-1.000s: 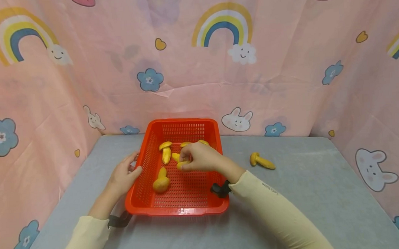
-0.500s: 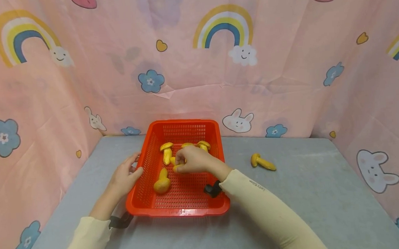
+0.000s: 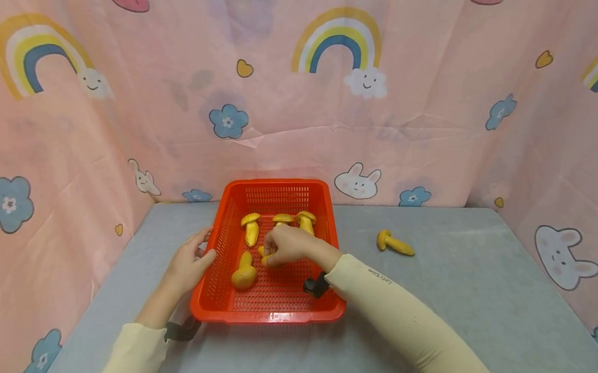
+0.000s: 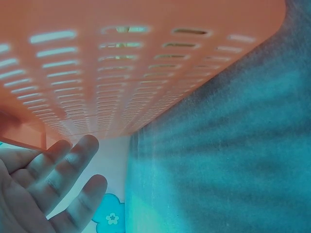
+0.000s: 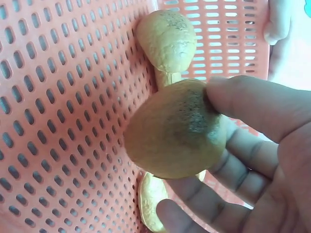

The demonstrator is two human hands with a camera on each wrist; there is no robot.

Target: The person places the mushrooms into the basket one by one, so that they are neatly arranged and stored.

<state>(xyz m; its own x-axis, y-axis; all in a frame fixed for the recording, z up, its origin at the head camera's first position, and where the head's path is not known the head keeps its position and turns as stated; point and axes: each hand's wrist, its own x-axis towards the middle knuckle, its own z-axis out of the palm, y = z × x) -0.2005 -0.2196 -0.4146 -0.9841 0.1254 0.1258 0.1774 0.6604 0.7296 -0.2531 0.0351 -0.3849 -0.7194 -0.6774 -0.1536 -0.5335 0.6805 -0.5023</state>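
In the head view my right hand [image 3: 291, 244] is inside the red basket [image 3: 269, 317], pinching a yellow mushroom by its cap. Close up in the right wrist view, thumb and fingers hold the sides of that mushroom's brown-marked cap [image 5: 170, 131]; its stem is hidden behind. Another mushroom [image 3: 244, 272] lies to the left of this hand in the basket. Three more mushrooms stand out toward the basket's back, one of them at left [image 3: 251, 230]. My left hand [image 3: 188, 263] rests at the basket's left rim, its loosely straight fingers [image 4: 68, 170] spread along the outside.
One mushroom [image 3: 394, 243] lies outside, on the grey tabletop [image 3: 459, 291] to the right of the basket. A pink patterned cloth [image 3: 278, 159] hangs behind and at both sides. Dark wrist straps show at both wrists, the right one [image 3: 315, 286] over the basket floor.
My right hand has moved left and slightly nearer with the mushroom in its grip, uncovering the mushrooms at the back. The left hand stays at the rim.
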